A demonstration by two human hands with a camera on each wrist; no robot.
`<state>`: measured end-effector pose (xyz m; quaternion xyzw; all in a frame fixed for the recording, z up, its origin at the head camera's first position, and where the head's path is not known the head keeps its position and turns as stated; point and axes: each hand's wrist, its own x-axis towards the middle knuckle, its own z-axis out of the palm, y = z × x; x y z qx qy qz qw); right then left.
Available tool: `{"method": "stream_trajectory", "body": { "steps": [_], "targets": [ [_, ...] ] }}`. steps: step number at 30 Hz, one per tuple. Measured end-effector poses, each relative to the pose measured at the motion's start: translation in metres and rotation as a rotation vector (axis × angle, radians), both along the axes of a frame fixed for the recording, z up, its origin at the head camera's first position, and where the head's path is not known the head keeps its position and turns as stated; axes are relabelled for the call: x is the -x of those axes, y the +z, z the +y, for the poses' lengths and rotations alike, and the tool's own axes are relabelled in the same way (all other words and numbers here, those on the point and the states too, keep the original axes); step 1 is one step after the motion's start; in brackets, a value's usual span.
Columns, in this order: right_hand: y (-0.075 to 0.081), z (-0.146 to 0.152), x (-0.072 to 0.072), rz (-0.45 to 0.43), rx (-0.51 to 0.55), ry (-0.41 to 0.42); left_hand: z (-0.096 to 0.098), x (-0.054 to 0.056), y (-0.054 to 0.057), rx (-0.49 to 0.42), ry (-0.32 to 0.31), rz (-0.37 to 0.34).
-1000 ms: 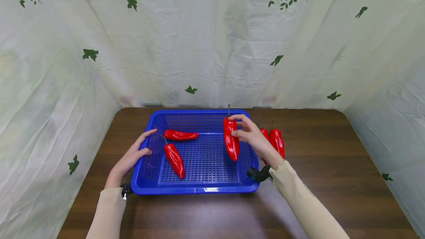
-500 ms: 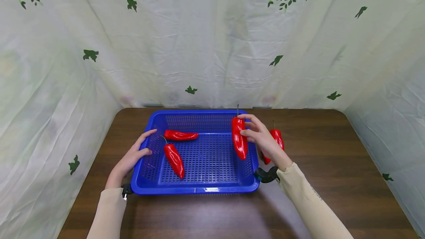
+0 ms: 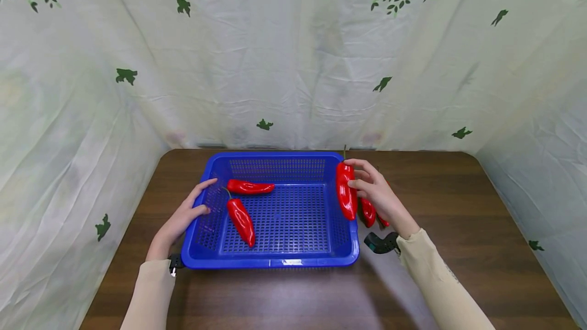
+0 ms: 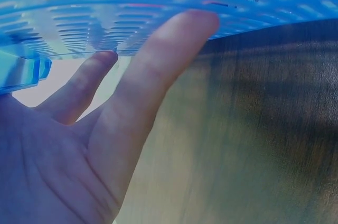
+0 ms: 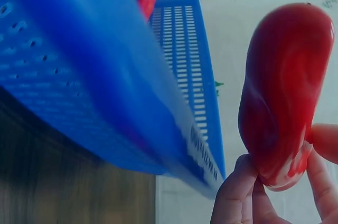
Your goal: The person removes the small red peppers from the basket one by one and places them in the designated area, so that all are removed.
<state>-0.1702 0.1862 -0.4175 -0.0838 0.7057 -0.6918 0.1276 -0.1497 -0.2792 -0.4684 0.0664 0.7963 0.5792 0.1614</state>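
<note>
My left hand (image 3: 181, 218) rests on the left side of the blue plastic basket (image 3: 279, 263), its fingers extended. In the left wrist view the thumb (image 4: 158, 60) is stretched out against the slotted blue wall. With fingertips and thumb my right hand (image 3: 378, 192) pinches a glossy red pepper (image 3: 346, 192), held nearly upright over the basket's right rim, stem at the top. The right wrist view shows this pepper (image 5: 285, 92) beside the rim. Inside the basket lie two red peppers, one sideways (image 3: 249, 187) and one slanted (image 3: 240, 222).
Right of the basket, more red peppers (image 3: 368, 213) lie on the brown wooden table (image 3: 458, 228), partly hidden by my right hand. A pale curtain (image 3: 293, 65) with leaf prints stands behind the table and along both sides.
My right hand has moved to the right with the pepper, from inside the basket's outline to its right rim. The left hand and the two peppers in the basket stay put.
</note>
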Motion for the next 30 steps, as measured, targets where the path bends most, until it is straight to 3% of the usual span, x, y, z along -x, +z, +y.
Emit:
{"method": "stream_trajectory", "body": {
  "steps": [30],
  "targets": [
    [-0.022,0.044,-0.001,-0.007,-0.061,-0.124,0.001,-0.003,-0.001,-0.007,0.014,0.006]
  ]
}}
